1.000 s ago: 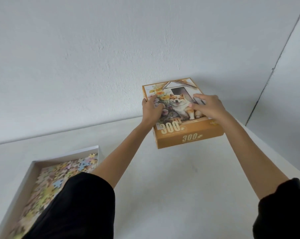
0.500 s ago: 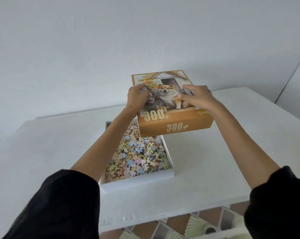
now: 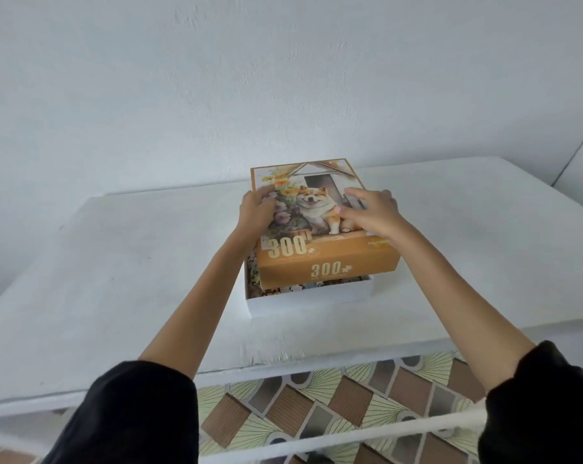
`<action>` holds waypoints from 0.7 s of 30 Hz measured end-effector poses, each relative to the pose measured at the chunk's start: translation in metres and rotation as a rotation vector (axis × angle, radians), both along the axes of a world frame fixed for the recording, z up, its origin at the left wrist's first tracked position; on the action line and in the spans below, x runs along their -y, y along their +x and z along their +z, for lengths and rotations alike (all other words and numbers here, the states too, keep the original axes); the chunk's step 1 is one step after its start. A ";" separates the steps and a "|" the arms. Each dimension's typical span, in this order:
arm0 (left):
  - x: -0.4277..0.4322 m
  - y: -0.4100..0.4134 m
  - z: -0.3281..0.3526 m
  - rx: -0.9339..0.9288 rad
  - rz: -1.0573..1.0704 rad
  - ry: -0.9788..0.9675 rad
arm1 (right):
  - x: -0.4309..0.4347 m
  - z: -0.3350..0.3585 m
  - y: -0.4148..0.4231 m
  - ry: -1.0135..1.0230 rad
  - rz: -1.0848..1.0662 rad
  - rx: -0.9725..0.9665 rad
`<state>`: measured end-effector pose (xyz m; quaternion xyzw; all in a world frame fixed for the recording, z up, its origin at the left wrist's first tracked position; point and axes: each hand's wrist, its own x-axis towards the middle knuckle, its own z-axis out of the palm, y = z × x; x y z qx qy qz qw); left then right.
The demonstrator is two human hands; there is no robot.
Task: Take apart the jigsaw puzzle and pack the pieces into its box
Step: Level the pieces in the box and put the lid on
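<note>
Both arms reach forward, left grip [image 3: 255, 212] curled, right grip [image 3: 373, 212] with fingers spread flat.

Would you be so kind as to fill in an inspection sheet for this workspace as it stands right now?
Surface: white table, with the box base standing near its middle.
Job's things: orange lid with a dog picture, held over the white box base, its near edge not yet seated; loose puzzle pieces show in the gap.
Clutter: nothing seen.
Hands: left hand grips the lid's left edge with curled fingers; right hand lies on the lid's top by the right edge, fingers fairly straight.
Cables: nothing seen.
Surroundings: plain white wall behind; patterned tiled floor below; a blurred white bar crosses the foreground.
</note>
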<state>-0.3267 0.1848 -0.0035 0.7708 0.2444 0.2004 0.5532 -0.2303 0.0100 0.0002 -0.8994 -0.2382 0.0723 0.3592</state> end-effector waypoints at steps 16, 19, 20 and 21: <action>-0.025 -0.012 -0.030 -0.079 0.062 0.079 | -0.017 -0.018 -0.013 -0.025 0.079 -0.102; -0.028 -0.012 -0.031 -0.079 0.049 0.110 | -0.016 -0.019 -0.012 0.008 0.098 -0.111; -0.030 -0.013 -0.031 -0.074 0.045 0.119 | -0.016 -0.018 -0.013 0.014 0.105 -0.109; -0.031 -0.014 -0.032 -0.068 0.042 0.121 | -0.015 -0.018 -0.013 0.019 0.111 -0.106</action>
